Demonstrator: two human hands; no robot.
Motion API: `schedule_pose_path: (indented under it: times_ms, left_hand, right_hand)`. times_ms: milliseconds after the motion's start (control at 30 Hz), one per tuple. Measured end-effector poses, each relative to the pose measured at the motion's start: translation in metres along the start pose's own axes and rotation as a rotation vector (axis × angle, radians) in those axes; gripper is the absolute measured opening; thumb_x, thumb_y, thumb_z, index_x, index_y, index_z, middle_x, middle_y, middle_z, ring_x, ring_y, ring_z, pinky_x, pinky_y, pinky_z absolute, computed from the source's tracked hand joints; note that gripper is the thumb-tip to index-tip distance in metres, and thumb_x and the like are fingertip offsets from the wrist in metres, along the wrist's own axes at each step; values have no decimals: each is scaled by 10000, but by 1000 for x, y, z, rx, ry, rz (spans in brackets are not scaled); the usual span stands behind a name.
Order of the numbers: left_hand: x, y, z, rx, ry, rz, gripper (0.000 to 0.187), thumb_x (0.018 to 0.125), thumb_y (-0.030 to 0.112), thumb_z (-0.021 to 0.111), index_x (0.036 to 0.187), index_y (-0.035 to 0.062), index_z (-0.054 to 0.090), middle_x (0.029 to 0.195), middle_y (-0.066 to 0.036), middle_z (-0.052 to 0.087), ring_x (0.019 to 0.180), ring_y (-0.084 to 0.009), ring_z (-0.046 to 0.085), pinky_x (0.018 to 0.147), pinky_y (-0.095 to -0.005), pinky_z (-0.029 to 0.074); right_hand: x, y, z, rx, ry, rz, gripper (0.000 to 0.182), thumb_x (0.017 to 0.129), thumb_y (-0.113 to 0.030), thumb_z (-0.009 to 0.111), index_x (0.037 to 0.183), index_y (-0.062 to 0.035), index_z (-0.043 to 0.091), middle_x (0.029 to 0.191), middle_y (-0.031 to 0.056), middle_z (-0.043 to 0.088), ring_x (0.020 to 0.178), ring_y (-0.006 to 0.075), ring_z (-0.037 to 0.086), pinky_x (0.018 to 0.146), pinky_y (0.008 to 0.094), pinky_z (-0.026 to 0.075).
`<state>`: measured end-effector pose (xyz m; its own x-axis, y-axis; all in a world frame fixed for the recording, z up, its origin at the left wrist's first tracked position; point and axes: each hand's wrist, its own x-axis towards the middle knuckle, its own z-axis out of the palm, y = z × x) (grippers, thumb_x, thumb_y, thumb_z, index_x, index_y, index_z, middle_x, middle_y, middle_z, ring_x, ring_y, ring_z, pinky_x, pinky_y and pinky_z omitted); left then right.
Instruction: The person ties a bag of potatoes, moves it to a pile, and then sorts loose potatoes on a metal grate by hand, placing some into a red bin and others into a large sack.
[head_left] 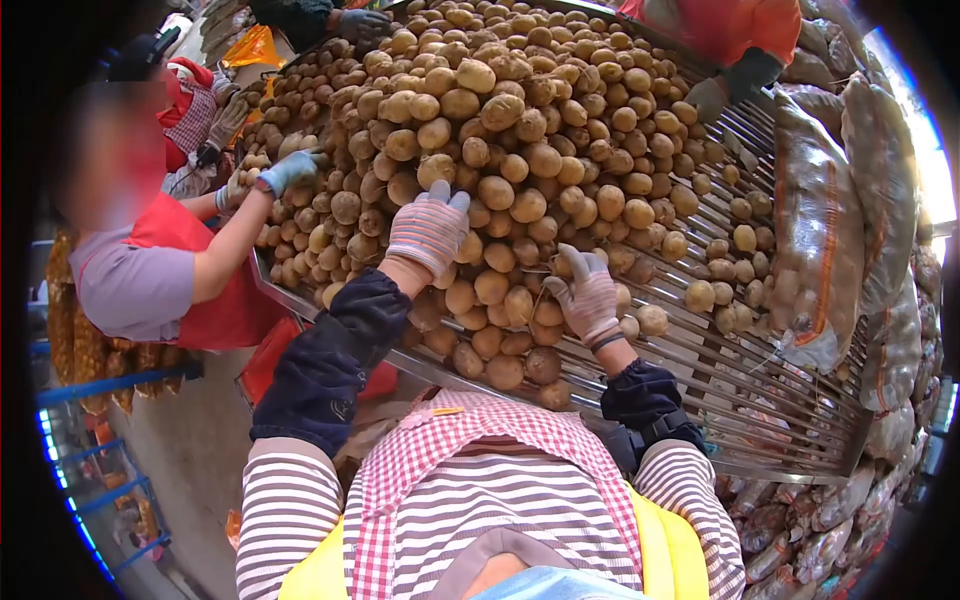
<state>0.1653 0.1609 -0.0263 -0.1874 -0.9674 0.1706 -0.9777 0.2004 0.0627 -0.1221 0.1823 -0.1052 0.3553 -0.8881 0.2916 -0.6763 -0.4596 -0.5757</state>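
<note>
A large heap of potatoes [540, 160] covers a slatted metal table [790, 400] in front of me. My left hand [430, 232], in a striped knit glove with grey fingertips, lies on the near side of the heap, fingers stretched forward over the potatoes. To its right, my right hand [586, 292], in a similar glove, reaches down onto the potatoes with thumb and fingers apart. Its fingertips touch potatoes at the heap's lower edge. I see no potato clearly held in either hand. Dark sleeve covers [335, 355] reach over both my forearms.
At left, a person in a red apron [215, 270] reaches a blue-gloved hand [292, 172] onto the heap. More gloved hands [740, 82] work at the far side. Filled clear sacks [818, 215] lie along the right edge; smaller potatoes [740, 265] sit on the slats beside them.
</note>
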Motion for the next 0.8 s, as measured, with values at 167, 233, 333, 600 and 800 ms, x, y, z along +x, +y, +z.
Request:
schedule_pose_path:
  times_ms: [167,233,333,600,800]
  left_hand:
    - [-4,14,-5,-59,-165,-7,499,855,464,744,1182,106,626,1091,-159,613,941,-366,659,779,-484,554]
    - [-3,24,2,-139,-231,5,607,831,549,750,1220,106,608,1040,-156,637,935,-366,670,777,-473,554]
    - [-3,35,-3,-244,-294,-58,625,807,577,767,1168,88,620,1028,-161,655,941,-374,674,775,-482,550]
    - [-95,41,-10,-2255,-631,-883,686,942,689,583,1170,44,646,982,-111,715,900,-244,724,684,-374,624]
    - [-116,58,1,-2672,-817,-932,749,931,692,554,1275,29,603,1243,-177,641,1067,-285,662,866,-533,598]
  right_hand:
    - [-20,-6,-17,51,-147,84,716,827,-508,789,1383,-143,526,1137,176,607,966,398,639,792,485,542]
    - [-30,-5,-19,80,-193,98,753,801,-529,806,1378,-139,520,1183,176,588,1001,410,646,824,483,547]
    - [-43,-5,-25,201,-255,113,778,775,-531,826,1367,-132,519,1189,175,583,1011,413,645,833,485,546]
    - [-65,-13,-46,981,-207,625,252,957,-151,714,1189,-91,634,1048,50,682,979,139,658,826,287,536]
    - [-31,-76,-25,1192,-122,399,151,998,-62,615,1142,-102,639,1105,32,665,980,108,626,826,248,516]
